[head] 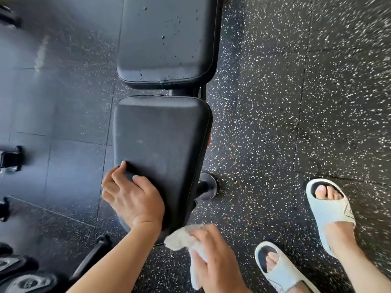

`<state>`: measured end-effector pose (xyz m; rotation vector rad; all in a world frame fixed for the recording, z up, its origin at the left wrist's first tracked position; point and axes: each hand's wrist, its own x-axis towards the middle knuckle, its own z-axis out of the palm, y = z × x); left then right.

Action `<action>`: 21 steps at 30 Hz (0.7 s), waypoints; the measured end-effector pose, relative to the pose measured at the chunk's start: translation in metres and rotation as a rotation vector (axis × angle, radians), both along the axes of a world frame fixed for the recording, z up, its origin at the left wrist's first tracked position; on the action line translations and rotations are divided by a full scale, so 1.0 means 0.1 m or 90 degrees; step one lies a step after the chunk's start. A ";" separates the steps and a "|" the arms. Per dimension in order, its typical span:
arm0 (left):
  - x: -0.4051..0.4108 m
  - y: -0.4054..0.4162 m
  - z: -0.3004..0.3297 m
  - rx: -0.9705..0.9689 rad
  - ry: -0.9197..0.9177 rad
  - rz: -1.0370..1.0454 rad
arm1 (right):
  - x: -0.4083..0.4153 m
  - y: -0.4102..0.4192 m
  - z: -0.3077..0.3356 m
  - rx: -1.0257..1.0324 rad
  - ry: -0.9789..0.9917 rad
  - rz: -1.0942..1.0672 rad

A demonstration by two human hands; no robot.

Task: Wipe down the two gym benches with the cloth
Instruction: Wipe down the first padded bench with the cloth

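Black padded gym bench (pixel 163 142) down the middle of the view, in two cushions with a narrow gap between; seat cushion (pixel 160 149) nearer, back cushion (pixel 167 39) beyond it, beaded with droplets across its right half; seat surface dull, with no droplets to be seen.

Left hand (pixel 133 197) at the near left corner of the seat cushion, palm down; thumb lying on top of the pad, fingers curled over the left edge and gripping it.

Right hand (pixel 213 263) just below the near end of the bench, fingers curled round a bunched white cloth (pixel 184 240), holding it; one end of the cloth sticking out toward the bench's near edge, another hanging below the hand; whether the cloth touches the pad cannot be told.

Right of the bench, two feet in pale open-toed slides (pixel 325 210) on speckled black rubber floor (pixel 275 102); left of the bench, plain dark floor tiles and blurred black equipment parts at the edge of the view, too unclear to name; under the bench's right side, a round metal foot (pixel 208 186) of the frame.
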<state>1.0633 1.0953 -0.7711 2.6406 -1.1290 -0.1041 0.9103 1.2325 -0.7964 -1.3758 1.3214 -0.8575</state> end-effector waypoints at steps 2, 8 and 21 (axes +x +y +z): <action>0.01 0.00 0.02 -0.002 0.001 0.001 | -0.20 -0.32 -0.01 0.008 -0.002 -0.034; -0.03 -0.01 0.02 -0.041 0.006 0.006 | -0.43 -1.78 0.36 -0.182 0.092 -0.061; 0.03 -0.01 0.00 -0.041 -0.014 0.009 | 0.58 -2.78 0.50 -0.389 0.391 0.423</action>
